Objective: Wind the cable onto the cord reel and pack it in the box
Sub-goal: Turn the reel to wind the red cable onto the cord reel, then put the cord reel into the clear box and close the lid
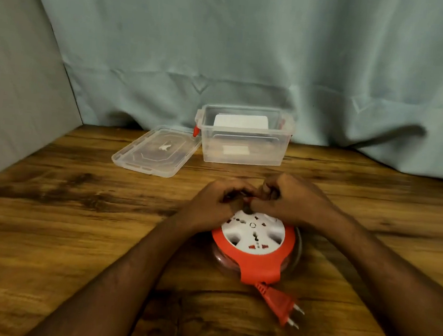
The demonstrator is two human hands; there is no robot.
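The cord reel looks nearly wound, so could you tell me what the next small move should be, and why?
Probably lift the cord reel with both hands and carry it toward the open box. The plug already sits right at the reel's outlet with no loose cable showing on the table, and the lid lies off beside the box. Both hands, left hand and right hand, are at the reel's far edge.

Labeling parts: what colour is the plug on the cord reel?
Orange-red plug with silver prongs, matching the cord reel rim. Clearest in the head view.

Hands perhaps hide the reel's (256, 234) handle.
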